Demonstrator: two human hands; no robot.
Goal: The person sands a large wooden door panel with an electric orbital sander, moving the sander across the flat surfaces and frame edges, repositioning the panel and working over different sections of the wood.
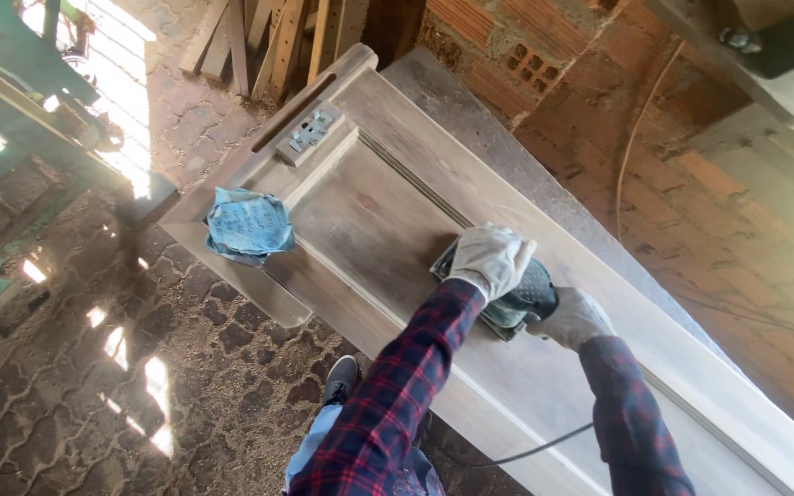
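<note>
Pressing down, the gloved left hand [492, 258] clamps the electric sander [507, 296] on the door panel [360, 220]; the right hand [573, 317] grips its rear. Behind that grip the cord [535, 447] trails and could snag, I'd judge.

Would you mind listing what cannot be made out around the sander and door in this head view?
- Sander base: hidden under left hand and right hand.
- Door lower end: cut off by the frame's bottom-right edge.
- Sandpaper sheets: grit too small to tell.
- Cord plug end: hidden behind the body.
</note>
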